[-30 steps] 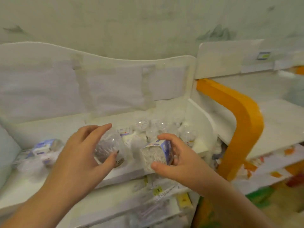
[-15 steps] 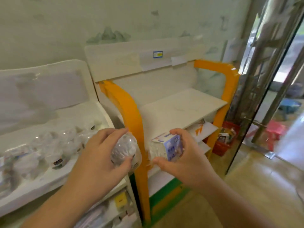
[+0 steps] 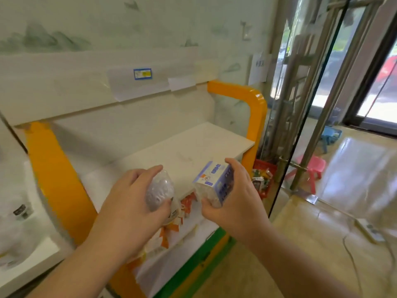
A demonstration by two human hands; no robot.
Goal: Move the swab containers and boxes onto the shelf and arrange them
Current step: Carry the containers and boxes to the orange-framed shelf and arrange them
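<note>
Big white shelf (image 3: 193,147) with the orange frame (image 3: 58,179) sits right in front, its board bare where the hands are. Left hand (image 3: 133,203) is wrapped around a round clear swab container (image 3: 160,191), right hand (image 3: 234,196) grips a little blue-and-white swab box (image 3: 214,181) (both held up over the shelf's front edge, not set down). Red basket (image 3: 265,168) on the floor beside it.

Print on the swab box (image 3: 216,181) too small to read. Round swab container (image 3: 160,193) partly hidden by left hand (image 3: 133,203) fingers. Neighbouring shelf unit (image 3: 19,222) smeared by blur, cut by left edge. Red basket (image 3: 263,179) contents indistinct.
</note>
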